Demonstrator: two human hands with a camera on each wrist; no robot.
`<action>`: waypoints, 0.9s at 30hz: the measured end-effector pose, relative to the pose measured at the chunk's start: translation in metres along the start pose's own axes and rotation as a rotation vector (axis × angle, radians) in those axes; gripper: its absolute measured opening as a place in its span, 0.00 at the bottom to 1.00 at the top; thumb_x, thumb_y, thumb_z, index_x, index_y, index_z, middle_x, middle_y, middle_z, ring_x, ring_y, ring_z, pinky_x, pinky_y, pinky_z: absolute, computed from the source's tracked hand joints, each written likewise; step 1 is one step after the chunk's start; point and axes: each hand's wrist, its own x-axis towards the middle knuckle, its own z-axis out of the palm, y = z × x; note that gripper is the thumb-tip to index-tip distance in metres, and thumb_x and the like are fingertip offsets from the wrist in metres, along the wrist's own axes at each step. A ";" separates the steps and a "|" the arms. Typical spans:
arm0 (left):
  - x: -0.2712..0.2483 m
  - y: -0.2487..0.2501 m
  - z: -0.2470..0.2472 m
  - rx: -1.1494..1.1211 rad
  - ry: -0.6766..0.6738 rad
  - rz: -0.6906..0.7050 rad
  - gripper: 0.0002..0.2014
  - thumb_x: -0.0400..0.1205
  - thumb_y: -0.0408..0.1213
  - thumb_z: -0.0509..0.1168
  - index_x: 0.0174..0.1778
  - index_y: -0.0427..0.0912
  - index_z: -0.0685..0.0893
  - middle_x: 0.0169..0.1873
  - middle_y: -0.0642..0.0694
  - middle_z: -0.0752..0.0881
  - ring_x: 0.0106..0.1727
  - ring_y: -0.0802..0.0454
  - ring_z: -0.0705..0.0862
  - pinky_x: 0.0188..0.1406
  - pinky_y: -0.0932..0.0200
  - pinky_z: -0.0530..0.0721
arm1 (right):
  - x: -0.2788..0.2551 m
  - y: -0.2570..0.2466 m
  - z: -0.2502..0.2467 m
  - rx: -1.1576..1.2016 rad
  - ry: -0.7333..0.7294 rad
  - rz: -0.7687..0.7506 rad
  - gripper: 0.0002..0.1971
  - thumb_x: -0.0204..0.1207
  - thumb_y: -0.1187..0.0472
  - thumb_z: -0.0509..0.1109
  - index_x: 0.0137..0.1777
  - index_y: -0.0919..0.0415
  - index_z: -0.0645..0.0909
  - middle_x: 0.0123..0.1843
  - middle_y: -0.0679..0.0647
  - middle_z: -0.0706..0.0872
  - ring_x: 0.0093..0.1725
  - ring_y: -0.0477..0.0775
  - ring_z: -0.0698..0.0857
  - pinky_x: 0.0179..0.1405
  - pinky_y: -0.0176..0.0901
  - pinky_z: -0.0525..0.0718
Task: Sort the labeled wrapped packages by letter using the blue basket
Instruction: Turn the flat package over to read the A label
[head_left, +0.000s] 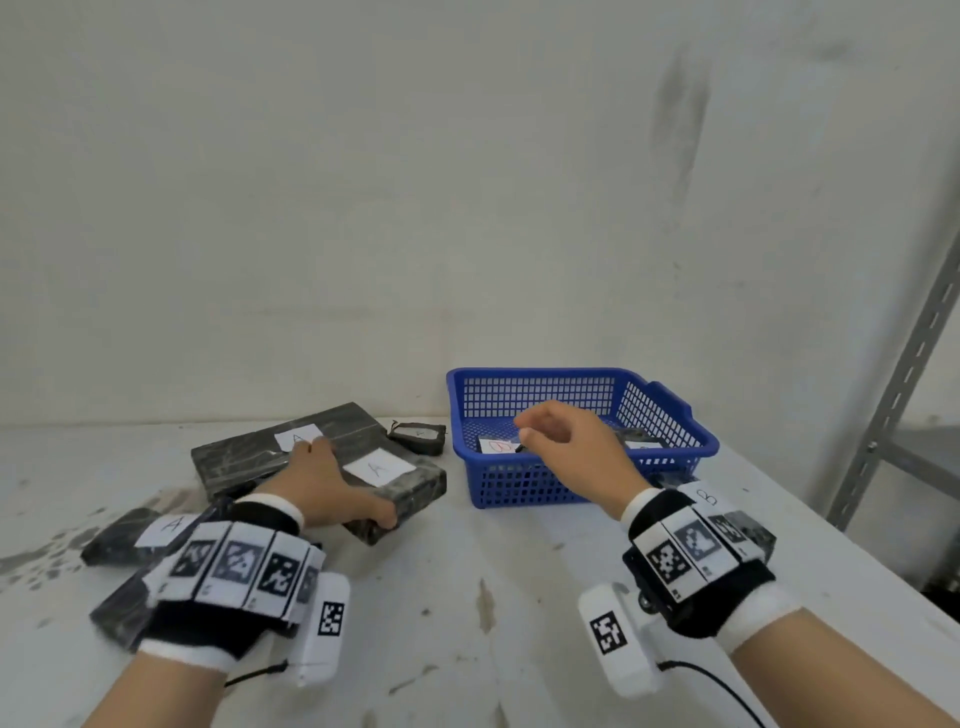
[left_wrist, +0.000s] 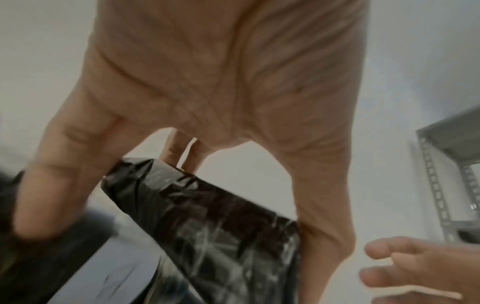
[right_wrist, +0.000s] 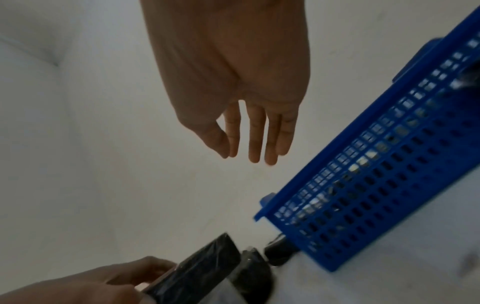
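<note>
Standing at the back, a pale wall (head_left: 467, 182) filled most of the head view, and a grey metal rack (head_left: 904, 384) rose at the right edge. Below them lay the white, stained tabletop (head_left: 467, 597). The blue basket (head_left: 582, 483) stood on it to the right of the middle, near the wall, and inside it lay a package with a B label (head_left: 496, 446) and another dark package (head_left: 636, 439) whose label I could not read.

Left of the basket lay two big black packages, each with an A label: the far one (head_left: 244, 457) and the near one (head_left: 410, 483), which lay partly over it. The left hand (head_left: 327, 483) gripped the near one, the thumb (left_wrist: 324, 216) on one side edge and the fingers (left_wrist: 52, 185) spread over the top; the left wrist view showed the crinkled black wrap (left_wrist: 207, 226) between them. The right hand (head_left: 566, 441) hovered over the front of the basket, holding nothing, its fingers (right_wrist: 255, 133) straight and loose in the right wrist view.

A small package (head_left: 420, 437) lay between the big ones and the basket, with a label too small to read. Another A package (head_left: 130, 535) lay at the left, partly behind the left wristband. A package marked B (head_left: 727, 514) lay beside the basket, just behind the right wrist.
</note>
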 end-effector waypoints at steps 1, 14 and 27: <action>-0.008 -0.001 -0.007 -0.038 0.029 0.057 0.59 0.60 0.52 0.83 0.82 0.40 0.57 0.75 0.43 0.64 0.68 0.46 0.72 0.61 0.56 0.76 | -0.005 -0.007 0.004 0.040 -0.038 -0.010 0.08 0.84 0.55 0.69 0.62 0.49 0.84 0.57 0.45 0.88 0.60 0.47 0.86 0.56 0.38 0.84; -0.050 0.009 -0.031 -0.697 -0.014 0.483 0.64 0.54 0.54 0.86 0.83 0.59 0.55 0.65 0.48 0.84 0.55 0.55 0.89 0.61 0.52 0.84 | -0.024 -0.021 0.023 0.799 -0.241 -0.044 0.37 0.83 0.71 0.67 0.84 0.38 0.61 0.57 0.64 0.91 0.54 0.58 0.90 0.52 0.52 0.90; -0.060 0.032 -0.035 -0.777 0.042 0.633 0.48 0.77 0.39 0.72 0.83 0.70 0.47 0.62 0.47 0.86 0.46 0.45 0.92 0.49 0.49 0.90 | -0.024 -0.065 -0.020 0.416 -0.256 -0.263 0.48 0.75 0.63 0.77 0.85 0.29 0.54 0.64 0.55 0.90 0.60 0.61 0.91 0.63 0.60 0.88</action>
